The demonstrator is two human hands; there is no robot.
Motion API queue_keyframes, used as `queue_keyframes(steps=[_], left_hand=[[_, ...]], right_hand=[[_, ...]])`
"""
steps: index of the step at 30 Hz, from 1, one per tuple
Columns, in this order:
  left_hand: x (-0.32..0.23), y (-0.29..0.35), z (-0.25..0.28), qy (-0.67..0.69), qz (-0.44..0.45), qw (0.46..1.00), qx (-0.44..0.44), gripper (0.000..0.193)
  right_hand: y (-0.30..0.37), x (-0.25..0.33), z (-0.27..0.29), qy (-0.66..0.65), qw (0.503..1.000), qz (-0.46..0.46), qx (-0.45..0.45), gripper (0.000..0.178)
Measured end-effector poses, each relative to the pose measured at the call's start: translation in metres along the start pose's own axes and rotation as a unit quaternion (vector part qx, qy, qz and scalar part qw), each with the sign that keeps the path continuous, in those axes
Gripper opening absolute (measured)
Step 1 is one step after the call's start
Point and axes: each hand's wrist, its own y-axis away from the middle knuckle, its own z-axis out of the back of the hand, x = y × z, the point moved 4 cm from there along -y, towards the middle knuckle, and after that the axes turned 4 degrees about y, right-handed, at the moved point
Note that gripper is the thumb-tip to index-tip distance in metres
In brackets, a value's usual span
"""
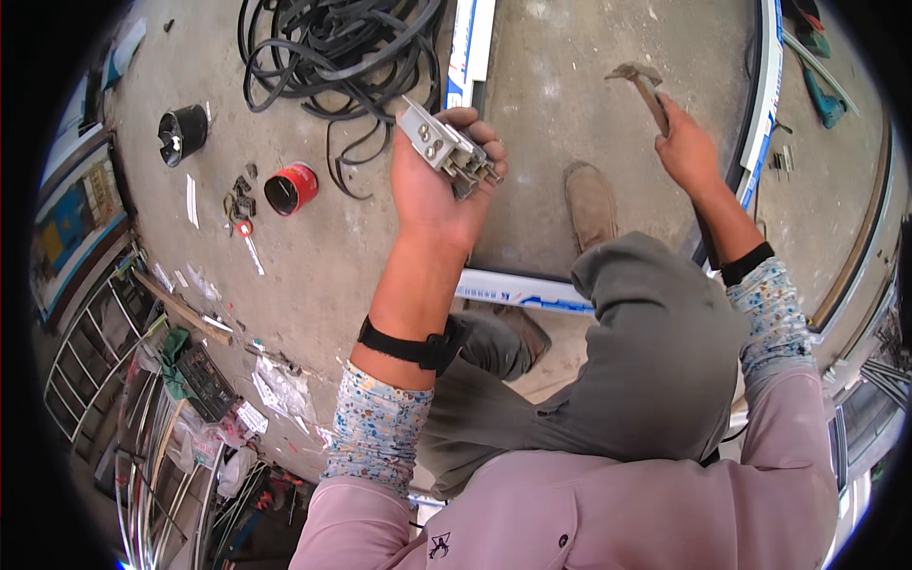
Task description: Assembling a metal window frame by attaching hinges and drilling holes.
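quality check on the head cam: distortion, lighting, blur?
Head view: strong fisheye, the white-and-blue frame bowing at right, corners black; head view: light looks soft and fairly even across the floor; head view: hammer and metal parts both readable, while lower-left clutter is too small and jumbled to sort out fully.

The place was a workshop. Its bare, stained concrete floor (537,57) bore a blue-and-white frame (518,289), a heap of black strip (351,43), a green tool (825,101), a black tub (194,124) and a red tin (306,178). A hammer (650,93) was held above it. Plastic scraps (285,388) and thin metal rods (138,503) cluttered the left side.
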Motion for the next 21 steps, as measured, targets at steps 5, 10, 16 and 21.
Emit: queue_keyframes(steps=[5, 10, 16, 21], left_hand=[[-0.007, -0.028, 0.011, -0.064, -0.011, 0.998, -0.025, 0.039], [-0.005, -0.024, 0.012, -0.133, -0.021, 0.99, -0.032, 0.032], [0.007, -0.008, 0.01, -0.17, 0.018, 0.985, 0.007, 0.035], [0.038, -0.02, 0.01, -0.213, 0.032, 0.977, -0.005, 0.033]], right_hand=[[-0.013, 0.002, -0.077, 0.014, 0.999, -0.024, 0.035, 0.062], [0.005, -0.018, -0.103, -0.013, 0.99, -0.101, 0.093, 0.062], [0.04, -0.033, -0.093, -0.055, 0.989, -0.126, 0.046, 0.05], [0.057, -0.012, -0.087, -0.293, 0.943, -0.085, 0.131, 0.058]])
